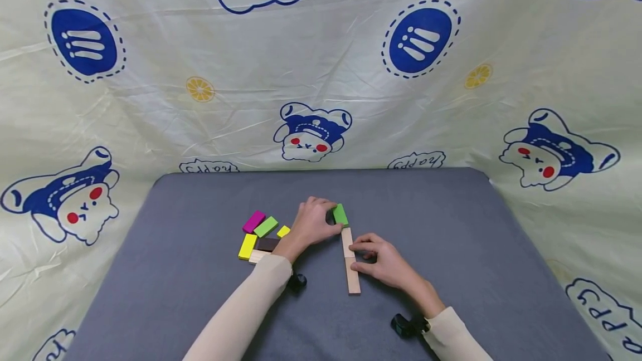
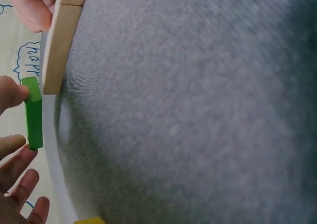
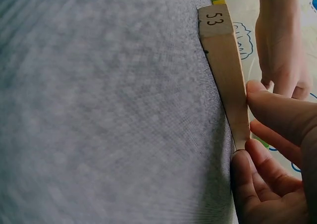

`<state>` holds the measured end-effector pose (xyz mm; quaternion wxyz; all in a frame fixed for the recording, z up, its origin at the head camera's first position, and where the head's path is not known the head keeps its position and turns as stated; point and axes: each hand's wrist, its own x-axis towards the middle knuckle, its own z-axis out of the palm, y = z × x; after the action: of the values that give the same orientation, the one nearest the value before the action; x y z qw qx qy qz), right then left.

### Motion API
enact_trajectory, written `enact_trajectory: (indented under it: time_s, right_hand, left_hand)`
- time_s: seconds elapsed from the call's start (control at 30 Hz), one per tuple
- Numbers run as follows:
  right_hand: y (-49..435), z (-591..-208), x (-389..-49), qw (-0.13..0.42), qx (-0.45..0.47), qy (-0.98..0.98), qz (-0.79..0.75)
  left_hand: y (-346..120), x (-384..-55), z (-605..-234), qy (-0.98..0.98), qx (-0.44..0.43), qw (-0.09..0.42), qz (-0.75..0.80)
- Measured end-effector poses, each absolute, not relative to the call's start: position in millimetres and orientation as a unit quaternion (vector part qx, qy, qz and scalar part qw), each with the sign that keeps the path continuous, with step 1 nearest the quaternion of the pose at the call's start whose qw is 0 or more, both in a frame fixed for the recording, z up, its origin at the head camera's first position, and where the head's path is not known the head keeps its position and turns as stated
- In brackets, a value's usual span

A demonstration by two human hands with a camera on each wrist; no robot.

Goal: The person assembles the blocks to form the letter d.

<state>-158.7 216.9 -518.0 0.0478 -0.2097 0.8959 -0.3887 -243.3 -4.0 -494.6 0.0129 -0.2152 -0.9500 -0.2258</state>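
My left hand point(image 1: 313, 222) pinches a green block point(image 1: 340, 215) between thumb and fingertips, at the far end of a row of two plain wooden blocks. In the left wrist view, the green block point(image 2: 33, 112) hangs between thumb and fingers, beside the row's end. The far wooden block point(image 1: 348, 242) and the near wooden block point(image 1: 353, 276) lie end to end. My right hand point(image 1: 383, 261) is at their right side, thumb at the near block and fingertips by the joint, fingers loosely bent. The near wooden block point(image 3: 225, 70) has "53" printed on its end.
Left of the left forearm lies a cluster: a magenta block point(image 1: 254, 221), a light green block point(image 1: 266, 227), a yellow block point(image 1: 248, 247), a dark brown block point(image 1: 268, 244), a plain wooden block point(image 1: 258, 256) and another yellow block point(image 1: 283, 232). Grey cloth covers the table point(image 1: 200, 316).
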Motion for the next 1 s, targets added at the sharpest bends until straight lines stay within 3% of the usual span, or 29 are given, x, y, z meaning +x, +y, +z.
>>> enact_trajectory:
  time_s: [1.0]
  right_hand:
    - [213.6, -517.5, -159.4, 0.033, -0.202, 0.898, -0.390]
  left_hand:
    - [2.2, -252.0, -507.4, -0.943, -0.226, -0.037, -0.243]
